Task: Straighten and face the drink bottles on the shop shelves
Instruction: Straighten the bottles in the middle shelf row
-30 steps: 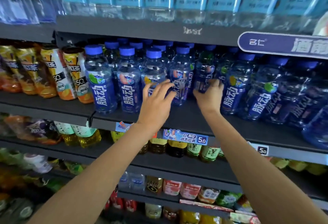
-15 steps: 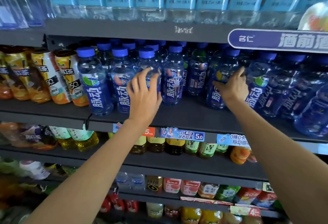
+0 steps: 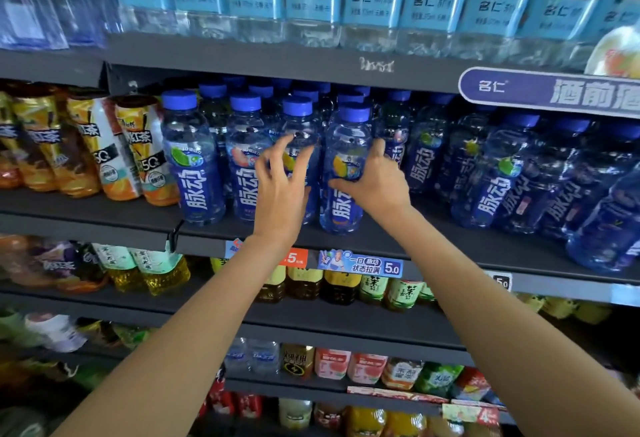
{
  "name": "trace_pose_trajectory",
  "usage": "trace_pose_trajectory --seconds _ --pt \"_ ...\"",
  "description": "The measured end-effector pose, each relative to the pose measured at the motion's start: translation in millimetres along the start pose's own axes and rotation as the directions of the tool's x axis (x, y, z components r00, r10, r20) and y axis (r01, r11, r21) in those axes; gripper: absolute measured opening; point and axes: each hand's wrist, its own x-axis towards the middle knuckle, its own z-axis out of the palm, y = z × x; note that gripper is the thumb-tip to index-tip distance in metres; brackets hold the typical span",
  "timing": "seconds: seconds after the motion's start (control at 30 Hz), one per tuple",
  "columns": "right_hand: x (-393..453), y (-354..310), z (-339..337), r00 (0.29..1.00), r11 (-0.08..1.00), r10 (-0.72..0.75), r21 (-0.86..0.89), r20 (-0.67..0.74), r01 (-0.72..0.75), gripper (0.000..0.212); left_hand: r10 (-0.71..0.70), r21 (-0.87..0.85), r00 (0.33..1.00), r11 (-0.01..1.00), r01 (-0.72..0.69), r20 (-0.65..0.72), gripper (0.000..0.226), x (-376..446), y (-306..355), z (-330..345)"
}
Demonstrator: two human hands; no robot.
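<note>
Two bare arms reached up to the dark shelf (image 3: pixel 433 239). The right hand (image 3: pixel 375 182) was curled round a blue bottle (image 3: pixel 346 166) at the shelf's front edge. At its 9 o'clock, the left hand (image 3: pixel 282 191) was spread loosely before the next bottle (image 3: pixel 300 125). More blue-capped bottles (image 3: pixel 491 191) stood behind.

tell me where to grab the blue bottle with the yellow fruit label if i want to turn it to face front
Grip the blue bottle round its labelled middle, coming from the front with fingers wrapping one side, as the right hand does now. It stands upright at the shelf edge with neighbours close on both sides, so the open front is probably the easiest way in; the narrower cap gives less turning hold.
</note>
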Motion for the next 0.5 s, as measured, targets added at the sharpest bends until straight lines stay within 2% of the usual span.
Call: trace_pose_trajectory --seconds 0.2,0.3,0.37,0.43,0.5 --pt "-1 -4 10 1.0 1.0 -0.02 0.023 0.007 0.02 0.087 0.033 -0.014 0.999 0.999 -0.032 0.034 0.067 -2 -3 -6" --pt "-4 8 6 0.994 0.961 -0.004 0.276 0.113 -0.028 0.091 0.018 -0.075 0.999 0.997 -0.016 0.029 0.065 -4 3 -10" --pt "-11 22 -1 0.988 0.889 0.058 0.444 0.145 -0.117 0.086 0.086 -0.122 0.996 0.989 -0.085 0.009 0.061 -5 16 -9" --pt "-19 42 -11 0.99 0.881 0.117 0.451 0.081 -0.142 0.079 0.176 -0.152 0.984 0.973 -0.173 0.012 0.059 -4 34 -5" --pt "-23 67 -24 0.988 0.932 0.148 0.34 -0.038 -0.126 0.076 0.217 -0.159 0.976 0.965 -0.21 0.031 0.059 -3 55 0"
